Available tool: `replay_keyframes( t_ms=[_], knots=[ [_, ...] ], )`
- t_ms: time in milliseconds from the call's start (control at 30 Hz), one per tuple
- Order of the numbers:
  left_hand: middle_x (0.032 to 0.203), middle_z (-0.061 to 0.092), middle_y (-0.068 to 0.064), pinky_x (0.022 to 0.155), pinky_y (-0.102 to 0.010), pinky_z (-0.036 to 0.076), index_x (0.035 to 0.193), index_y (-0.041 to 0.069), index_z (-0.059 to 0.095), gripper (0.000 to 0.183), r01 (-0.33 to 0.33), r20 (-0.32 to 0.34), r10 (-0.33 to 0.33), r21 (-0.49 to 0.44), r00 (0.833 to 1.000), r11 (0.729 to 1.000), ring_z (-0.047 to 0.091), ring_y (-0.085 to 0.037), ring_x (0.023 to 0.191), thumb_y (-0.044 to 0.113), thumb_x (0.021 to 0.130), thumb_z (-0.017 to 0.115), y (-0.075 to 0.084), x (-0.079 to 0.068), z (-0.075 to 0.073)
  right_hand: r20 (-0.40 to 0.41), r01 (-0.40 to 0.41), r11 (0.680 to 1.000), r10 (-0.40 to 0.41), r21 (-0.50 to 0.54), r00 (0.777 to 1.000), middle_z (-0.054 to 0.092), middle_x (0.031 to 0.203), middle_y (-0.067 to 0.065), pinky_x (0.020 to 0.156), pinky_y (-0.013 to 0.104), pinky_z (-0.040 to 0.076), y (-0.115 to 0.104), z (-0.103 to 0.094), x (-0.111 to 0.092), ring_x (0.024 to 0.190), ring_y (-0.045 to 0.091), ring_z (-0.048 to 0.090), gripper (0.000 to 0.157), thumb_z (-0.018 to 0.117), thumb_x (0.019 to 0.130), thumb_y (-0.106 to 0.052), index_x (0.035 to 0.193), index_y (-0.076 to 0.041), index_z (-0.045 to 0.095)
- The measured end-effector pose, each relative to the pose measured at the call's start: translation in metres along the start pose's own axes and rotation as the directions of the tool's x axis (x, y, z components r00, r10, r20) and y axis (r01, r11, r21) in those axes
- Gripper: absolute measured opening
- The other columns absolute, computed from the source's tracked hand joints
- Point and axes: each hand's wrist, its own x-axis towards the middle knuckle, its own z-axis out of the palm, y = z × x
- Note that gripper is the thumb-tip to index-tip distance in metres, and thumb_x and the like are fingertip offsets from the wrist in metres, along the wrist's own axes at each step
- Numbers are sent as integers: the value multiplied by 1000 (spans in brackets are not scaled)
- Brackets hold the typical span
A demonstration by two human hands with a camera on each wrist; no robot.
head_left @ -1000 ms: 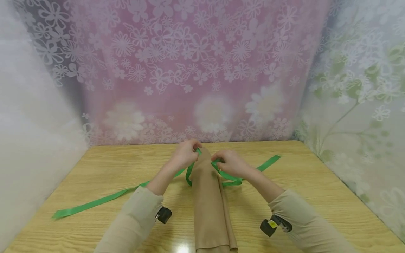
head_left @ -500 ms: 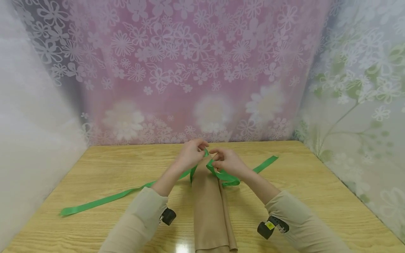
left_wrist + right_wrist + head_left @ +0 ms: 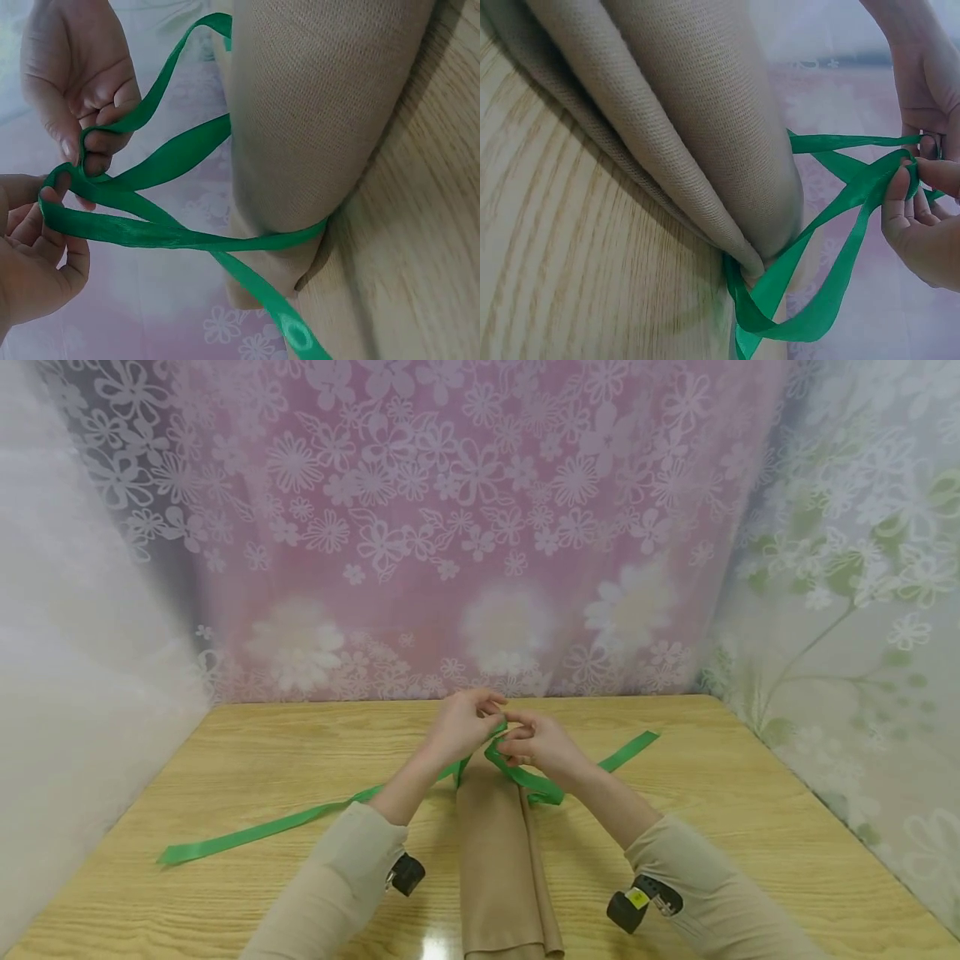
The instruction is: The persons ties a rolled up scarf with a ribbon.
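A rolled tan cloth runs lengthwise along the table, with a green ribbon passing around its far part. Above the cloth's far end, my left hand pinches a loop of this ribbon between thumb and fingers. Close against it, my right hand grips another loop with curled fingers. In the left wrist view the two loops meet and cross between the fingertips. One ribbon tail stretches left across the table, and a shorter one extends right behind my right hand. Whether a knot lies beneath my hands is hidden.
The wooden table ends just beyond my hands at its far edge. A pink floral curtain hangs behind it. Pale floral sheets flank both sides. Each wrist wears a small black camera.
My left hand has moved right with its loop and now meets my right hand, which has shifted slightly left. The left ribbon tail has slid inward along the table.
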Motion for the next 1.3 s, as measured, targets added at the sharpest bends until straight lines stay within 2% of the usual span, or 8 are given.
replay_keyframes(
  t_ms=[133, 267, 400, 667, 867, 1000, 1133, 1300],
  knots=[
    [94, 68, -5, 57, -26, 47, 118, 9, 62, 29, 40, 30, -37, -83, 999, 996, 62, -18, 79, 10, 90, 61, 0, -1, 1, 10, 10, 999, -10, 43, 1000, 63, 97, 8, 79, 31, 49, 1, 0, 1, 84, 17, 58, 64, 58, 88, 0, 142, 7, 24],
    [97, 67, -6, 59, -26, 48, 119, 9, 62, 29, 92, 38, -87, -162, 995, 982, 63, -17, 79, 10, 90, 60, -1, -2, 1, -12, 39, 998, -39, 47, 999, 63, 103, 7, 80, 30, 48, -1, 1, 1, 90, 18, 57, 50, 56, 89, 1, 135, 8, 38],
    [99, 68, -10, 59, -25, 50, 123, 5, 59, 33, 93, 15, -92, -200, 996, 975, 65, -14, 77, 8, 90, 60, -2, -2, 2, -58, 74, 997, -73, 23, 996, 63, 106, 11, 81, 31, 47, -3, 2, 1, 96, 25, 56, 42, 55, 88, 1, 128, 10, 44],
    [99, 69, -10, 40, -17, 30, 130, 7, 53, 42, 86, -40, -93, -149, 995, 985, 36, -8, 39, 7, 89, 61, -3, -3, 7, -128, 84, 996, -80, 24, 988, 59, 106, 15, 80, 29, 48, -2, 5, 2, 87, 23, 58, 51, 58, 86, 2, 132, 10, 39],
    [99, 69, -12, 37, -17, 28, 129, 4, 54, 40, 82, -42, -90, -167, 995, 982, 29, -6, 35, 4, 89, 60, -3, -6, 10, -150, 83, 994, -72, 71, 986, 51, 121, 21, 74, 24, 48, -2, 5, 4, 82, 16, 59, 51, 56, 84, 4, 131, 12, 39],
    [102, 68, -12, 37, -17, 25, 126, 4, 57, 35, 123, -30, -132, -201, 991, 972, 25, -6, 36, 5, 90, 58, -2, -6, 12, -168, 73, 994, -58, 82, 984, 49, 123, 22, 71, 22, 49, -2, 5, 5, 82, 18, 57, 51, 56, 84, 5, 131, 10, 40],
    [106, 67, -9, 37, -18, 22, 120, 9, 63, 30, 135, -6, -138, -158, 990, 978, 23, -6, 35, 8, 92, 55, -5, -6, 14, -167, 71, 995, -58, 70, 984, 48, 126, 22, 74, 25, 50, 0, 4, 4, 90, 23, 57, 52, 57, 84, 4, 133, 8, 40],
    [102, 68, -9, 37, -19, 23, 118, 10, 64, 31, 84, -9, -85, -102, 996, 991, 24, -7, 36, 3, 91, 53, -12, -7, 17, -155, 68, 997, -61, 36, 986, 49, 128, 20, 77, 29, 50, 3, 3, 3, 93, 22, 57, 49, 55, 83, 3, 131, 4, 46]
  ],
)
